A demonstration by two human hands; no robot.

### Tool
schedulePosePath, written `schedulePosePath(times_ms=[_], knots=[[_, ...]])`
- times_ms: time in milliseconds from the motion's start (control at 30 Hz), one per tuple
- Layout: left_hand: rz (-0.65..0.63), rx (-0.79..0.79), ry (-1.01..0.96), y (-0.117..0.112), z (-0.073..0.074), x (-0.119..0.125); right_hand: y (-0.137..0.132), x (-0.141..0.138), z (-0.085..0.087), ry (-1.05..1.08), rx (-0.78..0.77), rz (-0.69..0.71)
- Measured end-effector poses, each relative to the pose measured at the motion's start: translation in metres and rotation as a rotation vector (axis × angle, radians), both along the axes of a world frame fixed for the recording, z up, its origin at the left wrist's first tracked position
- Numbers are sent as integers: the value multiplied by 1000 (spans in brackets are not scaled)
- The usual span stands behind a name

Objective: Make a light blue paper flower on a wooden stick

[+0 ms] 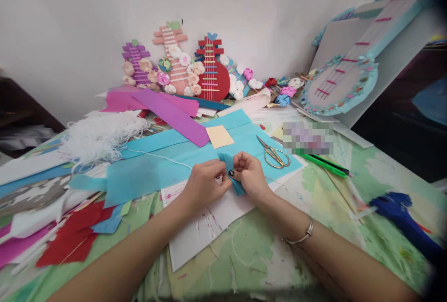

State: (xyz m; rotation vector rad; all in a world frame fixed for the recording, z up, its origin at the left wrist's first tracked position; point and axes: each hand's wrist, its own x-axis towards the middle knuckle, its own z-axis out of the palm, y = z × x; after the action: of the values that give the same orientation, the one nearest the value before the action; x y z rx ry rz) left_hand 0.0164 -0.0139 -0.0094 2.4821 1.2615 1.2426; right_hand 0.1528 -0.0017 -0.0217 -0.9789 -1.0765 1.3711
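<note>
My left hand (205, 183) and my right hand (250, 175) meet over the middle of the table, fingers pinched on a small folded piece of blue crepe paper (227, 161). The paper bunches up between both thumbs, and its lower end shows under my right hand. A white thread (164, 157) runs from the hands toward a pile of white string (101, 134) at the left. Beneath the hands lies a white board (202, 227) and a large blue crepe sheet (153, 167).
Gold scissors (274, 155) lie just right of my hands, with green pens (323, 163) beyond them. A blue glue gun (401, 213) rests at the right. Purple, pink and red paper lie at the left, and small paper guitars with paper flowers (209, 67) lean on the wall.
</note>
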Motion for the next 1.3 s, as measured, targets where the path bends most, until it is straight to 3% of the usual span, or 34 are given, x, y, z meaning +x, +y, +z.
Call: schedulePosePath(times_ms=[233,467,767,967,1067,1300], knots=[[17,-60,-38,5,1,-9,5,7,-2,-21,55,83],[120,-88,-61,7,4,-12,4,15,3,-70,-23,177],[67,-13,-32,4,4,-14,3,16,5,-170,130,76],[-60,159,122,4,7,-17,2,17,8,-242,144,187],[-96,164,181,6,3,-17,0,16,12,-218,126,191],[-98,72,112,8,5,-17,1,20,15,-155,51,207]])
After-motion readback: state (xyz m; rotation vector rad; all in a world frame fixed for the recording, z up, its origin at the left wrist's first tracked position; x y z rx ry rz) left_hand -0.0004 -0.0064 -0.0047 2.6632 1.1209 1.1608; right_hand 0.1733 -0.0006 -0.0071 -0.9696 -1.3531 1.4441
